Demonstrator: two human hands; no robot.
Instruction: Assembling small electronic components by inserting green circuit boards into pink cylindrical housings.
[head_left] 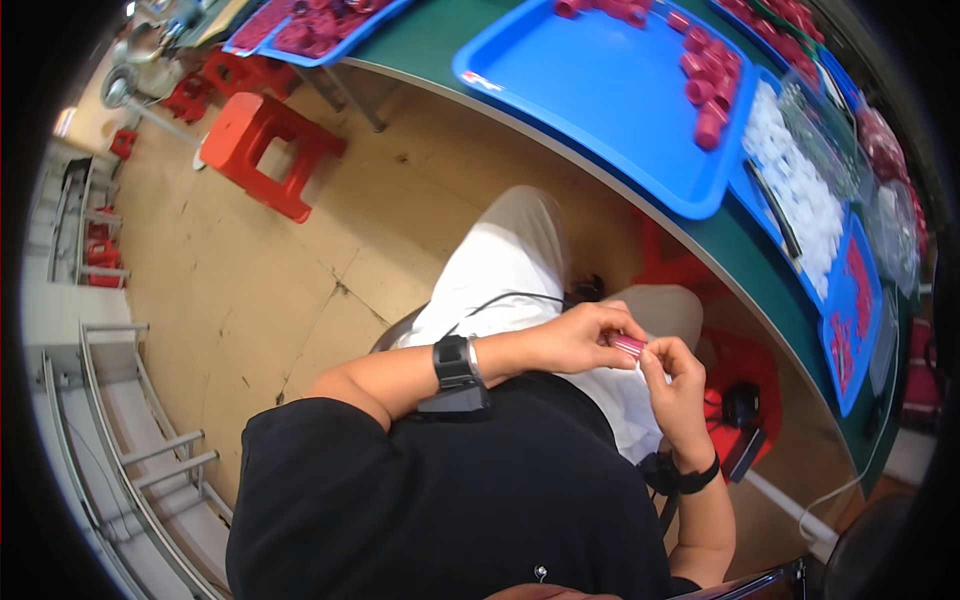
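Observation:
Over my lap, my left hand (590,338) holds a small dark pink cylindrical piece (627,345) between thumb and fingers. My right hand (678,385) is closed in a pinch at the right end of that piece, its thumb and forefinger tips against it. Whether something small sits between those right fingertips is hidden. Both hands are off the table, to the near side of its edge. Similar dark pink cap-like pieces (708,85) stand along the right side of the large blue tray (590,115) beyond my hands.
The green table (420,40) curves along the far and right side. On it are a tray of white pieces (795,170) with a black pen-like tool (772,210), and a small blue tray (850,325) of thin pink parts. A red stool (265,140) stands on the floor.

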